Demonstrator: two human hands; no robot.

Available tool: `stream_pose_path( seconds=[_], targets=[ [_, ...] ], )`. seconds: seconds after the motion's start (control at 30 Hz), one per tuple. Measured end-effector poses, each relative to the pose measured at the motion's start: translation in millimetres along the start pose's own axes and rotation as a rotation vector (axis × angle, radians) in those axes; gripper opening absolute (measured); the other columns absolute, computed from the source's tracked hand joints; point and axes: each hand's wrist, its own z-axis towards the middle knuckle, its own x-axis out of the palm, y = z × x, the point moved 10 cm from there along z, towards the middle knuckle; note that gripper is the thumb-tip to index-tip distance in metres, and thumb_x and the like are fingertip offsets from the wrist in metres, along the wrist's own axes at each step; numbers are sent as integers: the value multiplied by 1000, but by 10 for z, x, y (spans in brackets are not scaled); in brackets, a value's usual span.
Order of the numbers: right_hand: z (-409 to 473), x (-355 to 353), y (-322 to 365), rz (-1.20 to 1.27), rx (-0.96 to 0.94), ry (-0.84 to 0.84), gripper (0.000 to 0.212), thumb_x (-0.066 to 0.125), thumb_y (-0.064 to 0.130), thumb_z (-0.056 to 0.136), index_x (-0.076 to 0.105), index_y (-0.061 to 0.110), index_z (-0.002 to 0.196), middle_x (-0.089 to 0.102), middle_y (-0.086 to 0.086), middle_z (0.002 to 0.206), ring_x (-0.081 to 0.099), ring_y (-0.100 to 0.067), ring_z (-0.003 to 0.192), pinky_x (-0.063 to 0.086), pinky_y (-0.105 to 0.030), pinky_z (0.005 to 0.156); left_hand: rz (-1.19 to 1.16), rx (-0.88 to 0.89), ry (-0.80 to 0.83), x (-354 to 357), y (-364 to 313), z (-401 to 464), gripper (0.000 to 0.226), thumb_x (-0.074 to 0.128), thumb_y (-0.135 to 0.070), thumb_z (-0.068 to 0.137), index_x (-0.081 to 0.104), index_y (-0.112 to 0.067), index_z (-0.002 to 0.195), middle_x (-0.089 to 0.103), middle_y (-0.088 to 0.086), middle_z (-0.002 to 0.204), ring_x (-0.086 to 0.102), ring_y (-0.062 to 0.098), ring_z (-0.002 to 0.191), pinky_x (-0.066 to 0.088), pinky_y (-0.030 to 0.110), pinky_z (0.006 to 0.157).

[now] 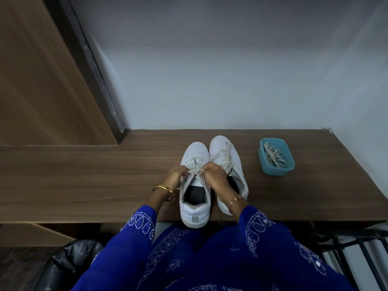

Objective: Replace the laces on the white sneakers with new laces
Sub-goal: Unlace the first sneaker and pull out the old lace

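Head view, only one here. Two white low-top leather sneakers side by side on the brown wood-grain desk (84, 179), toes toward the wall, heels at the near edge. Left white sneaker (195, 208) right in front, right white sneaker (228, 156) touching it on the far side, its cream lace loose and straggling over the toe. Left hand (175, 177) and right hand (215, 178) both curled and pinching the cream flat lace (196, 164) at the top eyelets of the left sneaker, one on each side of the tongue. Can't tell whether that's a knot being undone or just the ends being tugged, too small to see. Small teal plastic tub (276, 157) off to the right, well apart from the shoes, with a bundle of pale laces (274, 155) in it.

Looks like early days: probably unlacing the old lace, nothing swapped yet. Next up, likely working the lace out eyelet by eyelet, keeping the shoe pinned so it doesn't slide off the edge.
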Motion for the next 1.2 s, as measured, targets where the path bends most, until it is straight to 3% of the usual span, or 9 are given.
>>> stream_pose_path(
  seconds=[0.17,0.3,0.5,0.67,0.73,0.9,1.07,1.13,1.2],
  targets=[
    [26,122,-180,310,233,93,21,46,4,83,49,13,64,45,1,61,32,-9,51,25,-21,48,-12,-61,54,42,126,-18,41,49,8,85,38,-11,51,36,-10,35,29,2,31,20,16,36],
    [13,116,-139,255,208,126,20,49,-1,77,43,12,63,37,-3,62,31,-12,54,26,-24,50,162,11,-70,13,35,-25,36,62,0,80,43,-13,52,40,-2,49,35,8,46,27,13,40],
    [-49,-172,205,-123,-164,-107,29,57,2,74,38,14,56,41,-3,55,40,-16,54,33,-23,51,466,222,-337,-113,-206,-150,12,64,-7,73,53,-10,73,53,8,82,52,25,70,35,25,61],
    [-83,-608,650,-150,-382,-301,26,57,1,81,41,15,66,43,1,56,42,-17,48,37,-19,48,563,360,-438,-273,-490,-293,28,55,2,75,55,-2,102,52,12,105,57,30,79,42,32,65],
    [-4,-679,792,-103,-363,-281,30,62,15,85,40,19,65,52,-9,61,48,-24,51,42,-31,51,507,425,-484,-355,-689,-321,28,53,7,74,57,-1,101,56,12,102,54,24,77,42,29,65],
    [125,-724,1090,169,-257,-188,31,50,20,94,47,11,65,56,-12,54,48,-9,30,36,-16,33,206,313,-526,-696,-946,-122,18,55,9,78,60,-3,90,58,5,77,56,22,71,49,28,61],
    [221,-725,1340,336,-219,-134,41,41,33,98,52,9,67,59,-11,59,56,-15,36,48,-24,43,-107,156,-480,-894,-1014,40,25,46,1,89,50,-16,70,55,7,63,52,7,30,42,21,36],
    [249,-784,1402,356,-222,-173,39,41,30,98,51,8,68,57,-11,62,57,-15,38,50,-26,46,-161,140,-535,-1030,-1039,28,25,46,-1,89,51,-16,70,56,7,64,53,5,30,44,24,44],
    [293,-830,1414,379,-232,-202,35,43,29,98,50,5,74,54,-12,65,57,-22,49,51,-26,48,29,132,-571,-1129,-1029,47,13,53,-7,88,57,-11,76,61,10,73,64,5,52,48,23,55]
  ],
)
